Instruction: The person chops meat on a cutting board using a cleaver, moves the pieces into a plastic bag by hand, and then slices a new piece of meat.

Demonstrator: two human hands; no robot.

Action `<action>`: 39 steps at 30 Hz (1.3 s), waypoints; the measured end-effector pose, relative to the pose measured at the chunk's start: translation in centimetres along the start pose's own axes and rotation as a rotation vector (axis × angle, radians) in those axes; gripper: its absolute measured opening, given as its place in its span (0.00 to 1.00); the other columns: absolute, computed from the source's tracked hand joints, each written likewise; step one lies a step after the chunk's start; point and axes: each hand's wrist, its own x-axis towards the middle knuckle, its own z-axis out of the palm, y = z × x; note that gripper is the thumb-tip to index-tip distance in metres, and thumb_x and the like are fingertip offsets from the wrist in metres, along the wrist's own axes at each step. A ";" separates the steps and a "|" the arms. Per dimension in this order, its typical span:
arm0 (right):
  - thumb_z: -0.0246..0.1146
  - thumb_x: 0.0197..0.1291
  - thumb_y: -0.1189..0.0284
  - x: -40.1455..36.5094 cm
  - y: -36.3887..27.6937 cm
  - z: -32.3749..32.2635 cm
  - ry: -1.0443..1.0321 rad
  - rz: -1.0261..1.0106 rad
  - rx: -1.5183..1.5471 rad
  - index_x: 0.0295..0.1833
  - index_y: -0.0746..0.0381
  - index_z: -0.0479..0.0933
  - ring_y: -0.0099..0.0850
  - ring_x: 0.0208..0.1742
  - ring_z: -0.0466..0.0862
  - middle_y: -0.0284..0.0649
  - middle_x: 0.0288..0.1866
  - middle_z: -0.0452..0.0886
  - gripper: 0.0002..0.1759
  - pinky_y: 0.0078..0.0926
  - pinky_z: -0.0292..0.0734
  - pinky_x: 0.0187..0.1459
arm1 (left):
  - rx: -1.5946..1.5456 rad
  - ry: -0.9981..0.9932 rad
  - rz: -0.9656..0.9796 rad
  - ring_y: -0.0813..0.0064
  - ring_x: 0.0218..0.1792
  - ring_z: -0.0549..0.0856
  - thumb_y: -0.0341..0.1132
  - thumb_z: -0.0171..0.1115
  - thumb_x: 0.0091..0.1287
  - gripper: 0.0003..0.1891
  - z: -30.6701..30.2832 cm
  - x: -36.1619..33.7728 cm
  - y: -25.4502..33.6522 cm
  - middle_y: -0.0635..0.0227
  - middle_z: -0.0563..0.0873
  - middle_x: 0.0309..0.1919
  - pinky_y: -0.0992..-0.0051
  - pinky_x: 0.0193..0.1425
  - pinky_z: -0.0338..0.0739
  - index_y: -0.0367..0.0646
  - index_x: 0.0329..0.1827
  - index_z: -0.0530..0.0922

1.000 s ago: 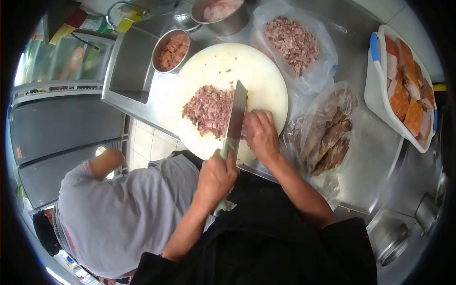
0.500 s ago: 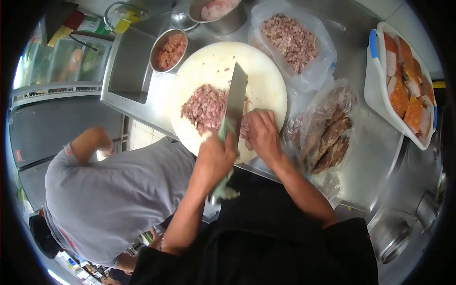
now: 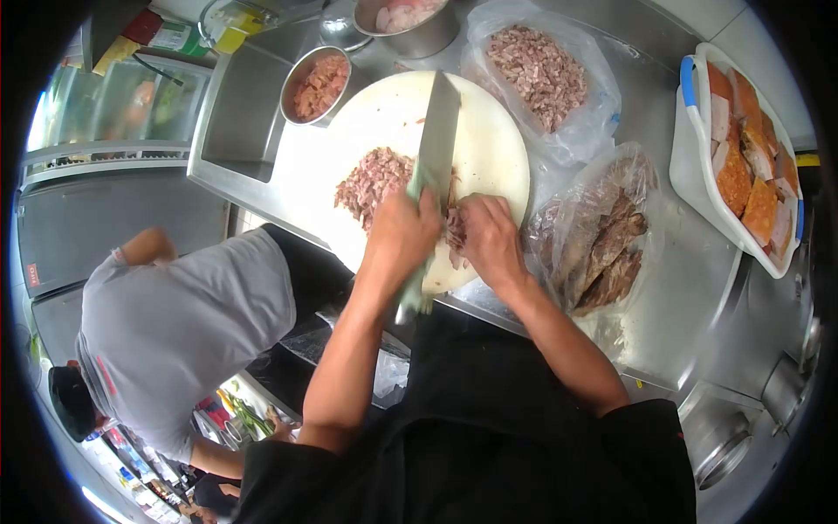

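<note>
My left hand (image 3: 401,229) is closed round the handle of a cleaver (image 3: 439,127), which is wrapped in something pale green. The long blade points away from me over a round white cutting board (image 3: 491,148). Beside the blade's right face, my right hand (image 3: 489,236) has its fingers curled down on strips of meat (image 3: 456,236). Left of the blade lies a heap of chopped pinkish meat (image 3: 371,185), partly hidden by my left hand.
Behind the board stand a metal bowl of minced meat (image 3: 321,87) and an open bag of diced meat (image 3: 537,74). At right are a bag of dark meat pieces (image 3: 611,253) and a white tub (image 3: 690,144) of browned meat. A co-worker in grey (image 3: 188,323) bends at left.
The cleaver and my left hand have shifted forward, away from me. My right hand stays on the meat strips. The co-worker has moved left, away from the board.
</note>
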 end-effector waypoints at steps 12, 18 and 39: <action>0.66 0.47 0.84 -0.3 0.1 -0.2 0.032 -0.119 -0.008 0.44 0.69 0.80 0.47 0.51 0.80 0.48 0.45 0.82 0.15 0.39 0.79 0.55 | -0.046 -0.014 0.068 0.31 0.35 0.85 0.39 0.55 0.74 0.20 3.6 0.3 -1.0 0.29 0.82 0.27 0.46 0.39 0.80 0.24 0.36 0.79; 0.63 0.48 0.87 -0.4 0.6 -0.7 0.036 -0.103 0.025 0.43 0.68 0.81 0.47 0.52 0.81 0.48 0.45 0.83 0.14 0.40 0.80 0.55 | 0.055 -0.081 -0.008 0.33 0.35 0.86 0.41 0.54 0.75 0.25 -0.1 -0.6 -0.6 0.28 0.82 0.27 0.47 0.40 0.81 0.23 0.28 0.81; 0.63 0.53 0.87 -0.4 0.6 -1.5 -0.054 -0.081 0.118 0.41 0.66 0.81 0.45 0.49 0.81 0.44 0.42 0.83 0.10 0.40 0.80 0.52 | -0.143 -0.102 -0.062 0.28 0.42 0.83 0.37 0.56 0.75 0.16 0.6 -8.4 -2.2 0.30 0.82 0.29 0.49 0.41 0.79 0.26 0.43 0.80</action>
